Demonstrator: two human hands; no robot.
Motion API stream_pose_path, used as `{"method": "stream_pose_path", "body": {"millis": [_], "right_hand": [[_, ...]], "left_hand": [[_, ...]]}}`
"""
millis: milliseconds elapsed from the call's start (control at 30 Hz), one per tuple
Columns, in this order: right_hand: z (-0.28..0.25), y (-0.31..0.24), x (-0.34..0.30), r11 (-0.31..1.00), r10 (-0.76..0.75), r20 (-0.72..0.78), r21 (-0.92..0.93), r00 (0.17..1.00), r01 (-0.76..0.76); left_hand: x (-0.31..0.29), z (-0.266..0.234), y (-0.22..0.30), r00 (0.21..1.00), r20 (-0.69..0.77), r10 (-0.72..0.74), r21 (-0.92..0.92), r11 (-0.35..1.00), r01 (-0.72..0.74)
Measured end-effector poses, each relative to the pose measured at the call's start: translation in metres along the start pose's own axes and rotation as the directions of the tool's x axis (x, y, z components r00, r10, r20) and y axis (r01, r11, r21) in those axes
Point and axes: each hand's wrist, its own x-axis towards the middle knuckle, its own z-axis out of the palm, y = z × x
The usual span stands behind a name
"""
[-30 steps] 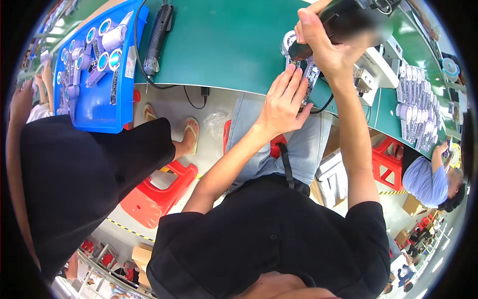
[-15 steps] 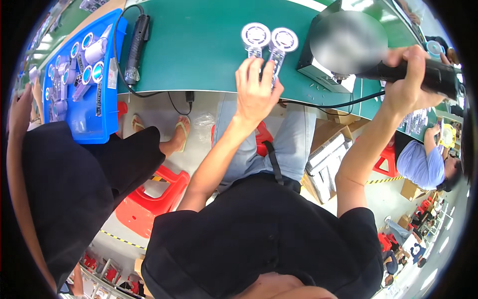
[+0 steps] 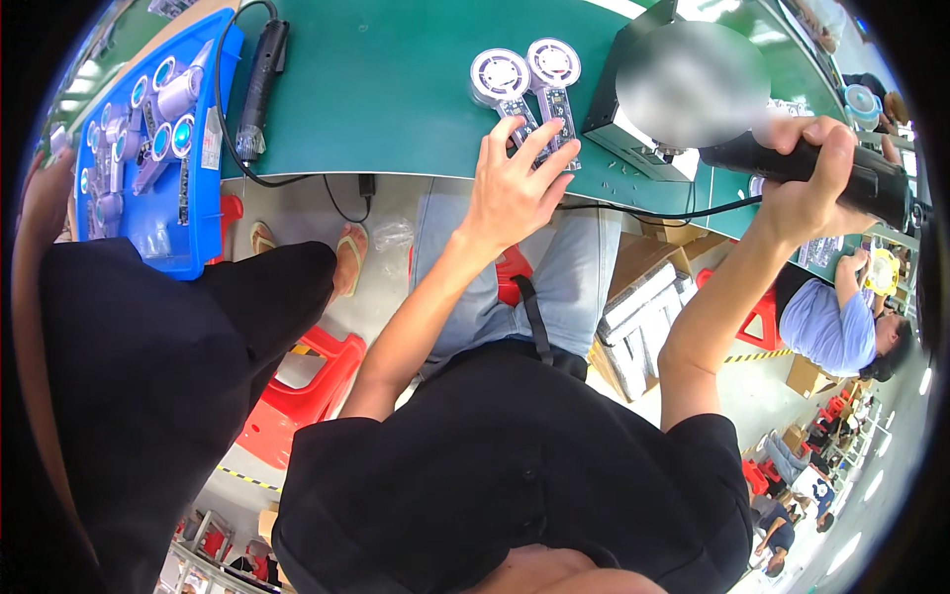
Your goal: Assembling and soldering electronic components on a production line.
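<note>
A black shirt [image 3: 515, 445] fills the bottom centre of the frame, with light blue jeans [image 3: 460, 297] just above it. From there the wearer's two forearms reach upward.

Near the centre, the left hand [image 3: 517, 193] has its fingers spread, the fingertips resting on the handles of two pale purple pieces. To the right of centre, the right hand [image 3: 813, 188] is wrapped around a thick black tool [image 3: 737, 156], which lies almost level and points left. A black cable [image 3: 683, 215] runs near the worktop's edge toward the right wrist.

The two pieces lie side by side at upper centre, the left piece [image 3: 500, 74] just beside the right piece [image 3: 554, 64]. Their round white heads point up the frame, and circuit boards show along their handles.

Beneath them is the green worktop [image 3: 386, 99]. Right of the pieces stands a box-shaped machine [image 3: 609, 109], partly covered by a blur. At upper left lies a second black tool [image 3: 262, 89], near a blue bin [image 3: 205, 243] holding similar purple parts [image 3: 161, 144] with round teal faces.

At far left is another person in black clothing [image 3: 139, 376], beside a red stool [image 3: 307, 401]. Farther off, at the right edge, a person in a light blue top [image 3: 831, 317] sits by the worktop.
</note>
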Motion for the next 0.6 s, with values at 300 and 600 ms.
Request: {"method": "stream_pose_path", "body": {"millis": [300, 600], "right_hand": [[0.01, 0.025, -0.005, 0.993, 0.114, -0.028, -0.024, 0.993, -0.115], [-0.003, 0.029, -0.004, 0.954, 0.286, -0.029, 0.107, 0.958, -0.282]], "left_hand": [[0.004, -0.011, -0.018, 0.995, 0.032, 0.099, -0.094, 0.991, -0.095], [-0.001, -0.007, -0.019, 0.988, -0.028, 0.152, -0.009, 0.988, -0.152]]}}
